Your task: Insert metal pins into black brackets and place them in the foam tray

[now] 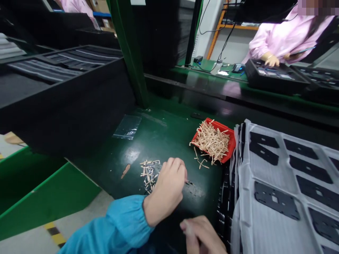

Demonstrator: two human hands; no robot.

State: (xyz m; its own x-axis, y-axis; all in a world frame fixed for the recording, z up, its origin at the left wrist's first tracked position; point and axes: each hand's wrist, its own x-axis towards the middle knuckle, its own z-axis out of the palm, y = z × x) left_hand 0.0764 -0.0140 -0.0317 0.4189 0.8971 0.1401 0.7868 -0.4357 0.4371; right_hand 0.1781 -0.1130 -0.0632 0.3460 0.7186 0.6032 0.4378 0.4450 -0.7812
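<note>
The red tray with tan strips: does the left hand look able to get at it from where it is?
Probably yes. The left hand lies on the green table, and only bare surface with a few loose strips lies between it and the red tray.

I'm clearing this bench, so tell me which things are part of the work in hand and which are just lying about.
In hand:
left hand by the small tan strips
right hand
red tray of tan strips
black parts on white sheets

Lying about:
clear plastic bag
loose tan scrap
</note>
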